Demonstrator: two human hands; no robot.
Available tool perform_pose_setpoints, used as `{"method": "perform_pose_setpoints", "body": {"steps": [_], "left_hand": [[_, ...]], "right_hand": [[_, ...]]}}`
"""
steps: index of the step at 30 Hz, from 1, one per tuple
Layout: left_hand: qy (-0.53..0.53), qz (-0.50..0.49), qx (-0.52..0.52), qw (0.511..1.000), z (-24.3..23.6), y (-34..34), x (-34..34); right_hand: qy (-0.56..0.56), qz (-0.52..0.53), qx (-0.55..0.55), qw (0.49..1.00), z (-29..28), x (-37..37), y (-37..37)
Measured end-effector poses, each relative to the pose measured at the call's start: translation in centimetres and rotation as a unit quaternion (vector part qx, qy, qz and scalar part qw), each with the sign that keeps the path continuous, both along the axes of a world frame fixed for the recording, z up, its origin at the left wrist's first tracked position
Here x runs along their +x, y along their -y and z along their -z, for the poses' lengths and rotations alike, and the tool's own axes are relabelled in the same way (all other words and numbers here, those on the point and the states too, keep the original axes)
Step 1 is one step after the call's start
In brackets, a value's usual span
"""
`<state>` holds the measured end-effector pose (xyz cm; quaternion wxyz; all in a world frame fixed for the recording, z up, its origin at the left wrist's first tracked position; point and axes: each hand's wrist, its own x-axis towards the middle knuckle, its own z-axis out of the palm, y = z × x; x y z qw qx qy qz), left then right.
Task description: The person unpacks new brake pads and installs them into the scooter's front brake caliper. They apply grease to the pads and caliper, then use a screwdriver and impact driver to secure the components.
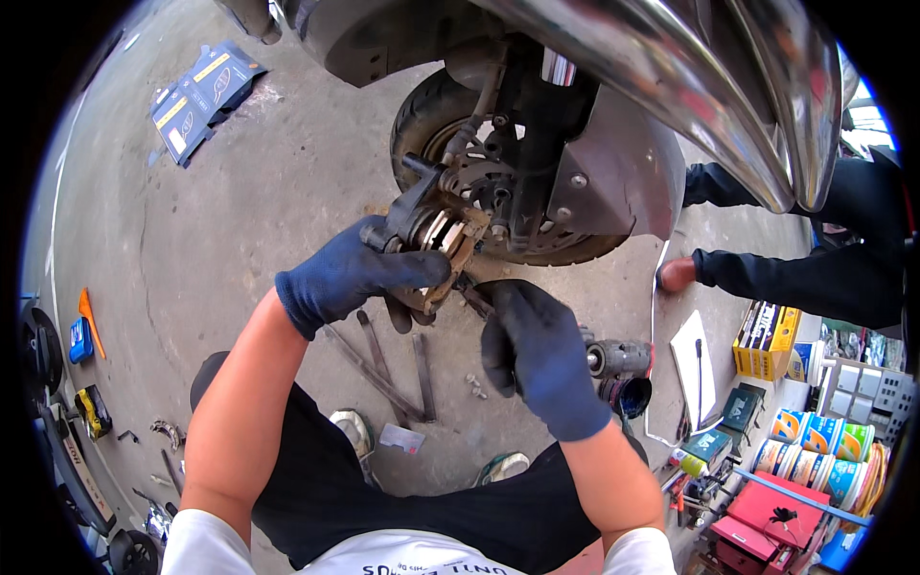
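In my left hand (369, 264), gloved in dark blue, is a dirty brake caliper (463, 233), its pale inner parts facing up. The fingers wrap round its near side. My right hand (539, 350), in a matching glove, is closed just right of the caliper. A small dark piece (471, 295) shows between its fingertips and the caliper's lower end; what it is I cannot make out. Just beyond the caliper stands a motorbike's wheel (410, 120) with a brake disc (476, 177), beside a dark fork leg (539, 182).
Flat metal bars (425, 379) and small bolts (474, 386) lie on the floor between my feet. A power tool (621, 358) is right of my right hand. A person's dark-trousered leg (786, 278), a red toolbox (776, 513) and wire spools (819, 431) are at right; flattened cardboard (203, 101) lies far left.
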<state>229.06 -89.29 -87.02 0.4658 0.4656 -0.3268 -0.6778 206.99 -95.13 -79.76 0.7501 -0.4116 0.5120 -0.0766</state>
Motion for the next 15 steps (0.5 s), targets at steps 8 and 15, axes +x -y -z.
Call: {"method": "perform_pose_setpoints", "body": {"steps": [8,15], "left_hand": [[-0.024,0.003,-0.016,1.0,-0.3,0.2,-0.4],[-0.002,0.001,-0.025,1.0,-0.1,0.3,-0.4]], "right_hand": [[0.129,0.001,0.026,0.991,2.3,-2.0,0.3],[0.058,-0.022,-0.221,0.973,1.7,-0.9,0.0]]}}
